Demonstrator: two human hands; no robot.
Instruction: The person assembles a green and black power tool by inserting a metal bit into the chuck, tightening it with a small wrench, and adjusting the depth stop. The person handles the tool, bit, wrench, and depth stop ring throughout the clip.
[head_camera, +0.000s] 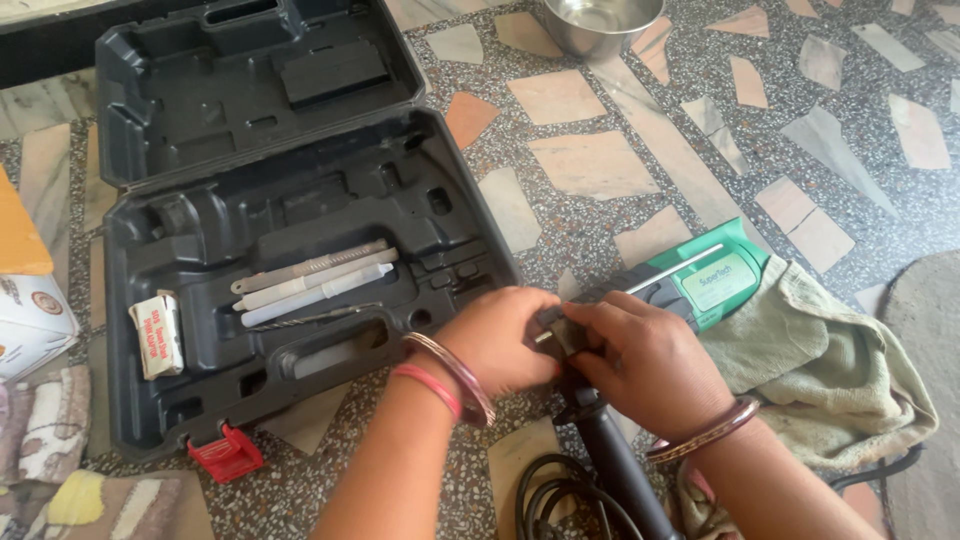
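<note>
Both hands, left and right, grip the front of a green drill lying on a cloth on the floor, beside an open black case.

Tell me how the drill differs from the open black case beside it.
The drill is green and black and lies on a cloth; the case is all black and sits on the bare floor. Both hands, left hand and right hand, grip the drill's handle end; nobody touches the case. Both rest on the same speckled floor.
</note>
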